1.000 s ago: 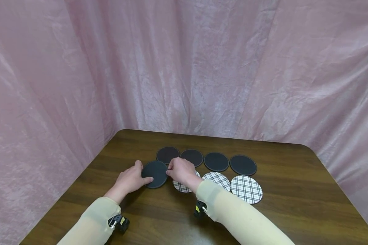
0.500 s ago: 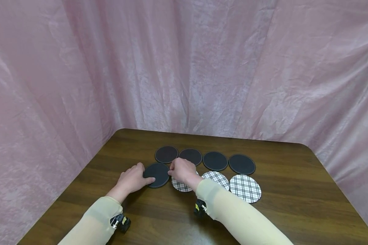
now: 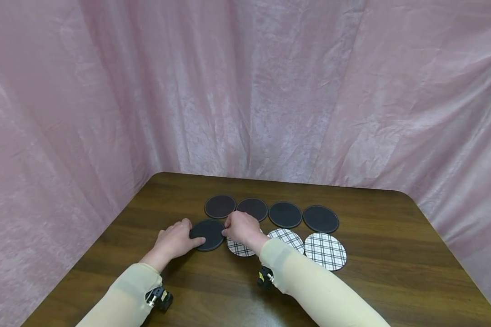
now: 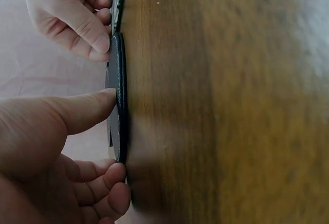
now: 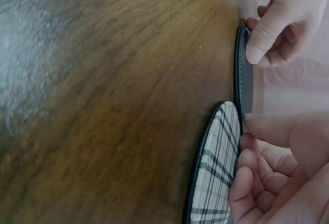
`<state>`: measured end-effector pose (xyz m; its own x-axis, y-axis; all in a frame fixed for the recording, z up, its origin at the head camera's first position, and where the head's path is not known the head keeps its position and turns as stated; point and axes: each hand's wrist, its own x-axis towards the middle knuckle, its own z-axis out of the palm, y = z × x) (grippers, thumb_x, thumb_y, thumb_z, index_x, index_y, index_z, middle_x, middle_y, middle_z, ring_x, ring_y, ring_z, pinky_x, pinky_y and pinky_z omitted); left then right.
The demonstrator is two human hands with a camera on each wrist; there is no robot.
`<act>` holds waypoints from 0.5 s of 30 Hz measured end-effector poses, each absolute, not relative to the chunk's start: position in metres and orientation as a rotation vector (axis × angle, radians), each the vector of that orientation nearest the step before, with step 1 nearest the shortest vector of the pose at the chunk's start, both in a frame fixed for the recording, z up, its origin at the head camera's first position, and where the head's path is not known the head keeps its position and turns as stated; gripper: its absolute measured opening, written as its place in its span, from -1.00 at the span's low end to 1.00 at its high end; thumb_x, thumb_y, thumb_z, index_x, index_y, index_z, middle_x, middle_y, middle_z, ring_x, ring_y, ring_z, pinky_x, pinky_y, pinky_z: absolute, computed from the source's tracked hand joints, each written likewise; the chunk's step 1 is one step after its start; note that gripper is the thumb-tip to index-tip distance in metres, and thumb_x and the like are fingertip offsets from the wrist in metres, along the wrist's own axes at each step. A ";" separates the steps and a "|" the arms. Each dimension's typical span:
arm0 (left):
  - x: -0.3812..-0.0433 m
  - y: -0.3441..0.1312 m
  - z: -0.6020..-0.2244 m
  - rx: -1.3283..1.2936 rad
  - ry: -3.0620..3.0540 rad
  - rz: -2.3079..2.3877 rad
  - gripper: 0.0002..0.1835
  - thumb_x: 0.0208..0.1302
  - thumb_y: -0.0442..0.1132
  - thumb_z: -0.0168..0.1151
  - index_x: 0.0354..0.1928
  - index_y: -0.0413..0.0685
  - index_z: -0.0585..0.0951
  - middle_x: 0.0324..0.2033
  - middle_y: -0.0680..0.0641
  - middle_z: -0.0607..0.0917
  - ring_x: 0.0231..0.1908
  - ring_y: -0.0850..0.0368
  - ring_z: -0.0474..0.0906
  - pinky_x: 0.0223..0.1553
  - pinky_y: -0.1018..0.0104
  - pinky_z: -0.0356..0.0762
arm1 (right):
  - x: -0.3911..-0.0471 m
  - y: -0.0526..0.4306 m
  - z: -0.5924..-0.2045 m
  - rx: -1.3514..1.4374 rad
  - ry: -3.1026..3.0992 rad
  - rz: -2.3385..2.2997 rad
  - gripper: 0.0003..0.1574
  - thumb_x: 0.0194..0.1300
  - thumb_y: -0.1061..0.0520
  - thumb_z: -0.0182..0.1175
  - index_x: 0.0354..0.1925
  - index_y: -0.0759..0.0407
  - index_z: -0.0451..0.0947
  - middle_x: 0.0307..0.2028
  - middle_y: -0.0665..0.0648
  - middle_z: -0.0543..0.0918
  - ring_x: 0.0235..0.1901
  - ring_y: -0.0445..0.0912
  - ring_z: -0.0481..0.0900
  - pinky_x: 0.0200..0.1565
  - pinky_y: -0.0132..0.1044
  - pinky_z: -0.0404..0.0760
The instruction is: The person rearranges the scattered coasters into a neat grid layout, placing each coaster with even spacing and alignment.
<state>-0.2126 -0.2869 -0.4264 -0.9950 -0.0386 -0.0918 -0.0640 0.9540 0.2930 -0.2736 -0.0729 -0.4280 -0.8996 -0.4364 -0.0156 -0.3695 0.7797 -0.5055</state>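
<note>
A round black coaster (image 3: 207, 235) with a stitched rim lies flat on the table at the left of the front row. My left hand (image 3: 175, 240) grips it, thumb on its top and fingers at its far left edge. At its right edge my right hand (image 3: 243, 228) pinches the rim between thumb and fingertips; in the right wrist view its curled fingers are beside a plaid coaster (image 5: 218, 167). That white-and-black plaid coaster (image 3: 238, 248) is partly hidden under the right hand in the head view. In the left wrist view the left thumb presses the black coaster (image 4: 119, 136).
Behind is a row of dark round coasters (image 3: 285, 215). Two more plaid coasters, a middle one (image 3: 287, 237) and a right one (image 3: 325, 252), continue the front row. The brown wooden table (image 3: 393, 272) ends at a pink curtain (image 3: 245, 91).
The black coaster between my hands has gone from slightly tilted to lying flat, level with the plaid coasters. Both hands keep their hold and have shifted little.
</note>
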 end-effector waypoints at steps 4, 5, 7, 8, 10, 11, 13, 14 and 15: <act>-0.213 -0.287 -0.426 -0.075 3.020 0.456 -0.29 0.42 0.16 0.51 0.21 -0.36 0.59 0.02 -0.30 0.74 0.06 -0.34 0.67 0.12 -0.36 0.47 | -0.275 -0.074 -0.429 -0.635 2.822 -0.771 -0.85 0.38 0.04 0.57 -0.11 0.02 0.87 -0.09 -0.03 0.85 -0.07 -0.02 0.74 0.01 -0.01 0.69; -0.213 -0.287 -0.426 -0.074 3.020 0.455 -0.29 0.42 0.16 0.51 0.21 -0.37 0.59 0.02 -0.30 0.74 0.06 -0.34 0.68 0.12 -0.36 0.47 | -0.275 -0.074 -0.430 -0.635 2.822 -0.766 -0.84 0.38 0.04 0.57 -0.10 0.03 0.87 -0.08 -0.03 0.85 -0.05 -0.02 0.74 0.02 -0.01 0.69; -0.212 -0.286 -0.425 -0.072 3.019 0.453 -0.29 0.42 0.16 0.51 0.21 -0.37 0.59 0.02 -0.30 0.74 0.06 -0.34 0.68 0.11 -0.36 0.47 | -0.277 -0.074 -0.432 -0.637 2.824 -0.766 -0.82 0.38 0.05 0.57 -0.08 0.03 0.88 -0.07 -0.03 0.85 -0.03 -0.01 0.75 0.03 -0.01 0.70; -0.212 -0.286 -0.425 -0.071 3.019 0.453 -0.29 0.42 0.16 0.51 0.21 -0.38 0.59 0.02 -0.31 0.74 0.07 -0.35 0.68 0.11 -0.36 0.47 | -0.277 -0.074 -0.433 -0.640 2.825 -0.768 -0.81 0.37 0.05 0.57 -0.07 0.04 0.87 -0.07 -0.03 0.85 -0.03 -0.01 0.75 0.04 -0.01 0.70; -0.212 -0.285 -0.425 -0.071 3.019 0.453 -0.29 0.42 0.15 0.51 0.21 -0.38 0.59 0.02 -0.31 0.74 0.06 -0.35 0.68 0.11 -0.36 0.47 | -0.277 -0.074 -0.434 -0.645 2.822 -0.775 -0.81 0.38 0.06 0.57 -0.07 0.05 0.87 -0.09 -0.02 0.85 -0.04 -0.01 0.75 0.04 0.00 0.70; -0.213 -0.285 -0.425 -0.070 3.020 0.453 -0.29 0.42 0.15 0.51 0.21 -0.38 0.59 0.02 -0.31 0.74 0.06 -0.35 0.68 0.11 -0.37 0.47 | -0.277 -0.074 -0.434 -0.648 2.823 -0.780 -0.81 0.38 0.07 0.57 -0.07 0.06 0.87 -0.10 -0.01 0.85 -0.04 0.00 0.75 0.04 0.00 0.70; -0.213 -0.284 -0.425 -0.068 3.020 0.454 -0.29 0.42 0.15 0.51 0.21 -0.38 0.59 0.03 -0.32 0.74 0.06 -0.35 0.68 0.11 -0.37 0.47 | -0.275 -0.073 -0.433 -0.653 2.830 -0.784 -0.81 0.37 0.09 0.56 -0.06 0.09 0.86 -0.13 0.00 0.85 -0.06 0.01 0.75 0.03 0.00 0.69; -0.214 -0.284 -0.425 -0.068 3.020 0.455 -0.29 0.42 0.15 0.51 0.21 -0.38 0.59 0.03 -0.32 0.74 0.07 -0.35 0.68 0.11 -0.36 0.47 | -0.274 -0.073 -0.432 -0.657 2.834 -0.784 -0.80 0.38 0.10 0.56 -0.06 0.10 0.85 -0.13 0.01 0.85 -0.06 0.01 0.75 0.03 0.00 0.69; -0.214 -0.284 -0.425 -0.068 3.021 0.452 -0.29 0.42 0.15 0.51 0.21 -0.38 0.59 0.03 -0.32 0.75 0.07 -0.35 0.68 0.10 -0.36 0.47 | -0.274 -0.072 -0.432 -0.659 2.835 -0.788 -0.80 0.38 0.11 0.56 -0.05 0.11 0.85 -0.13 0.01 0.85 -0.06 0.01 0.76 0.02 0.00 0.70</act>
<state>-0.2137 -0.2840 -0.4254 -0.9952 -0.0314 -0.0922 -0.0570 0.9553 0.2900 -0.2740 -0.0722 -0.4322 -0.8968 -0.4425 -0.0046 -0.3767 0.7688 -0.5168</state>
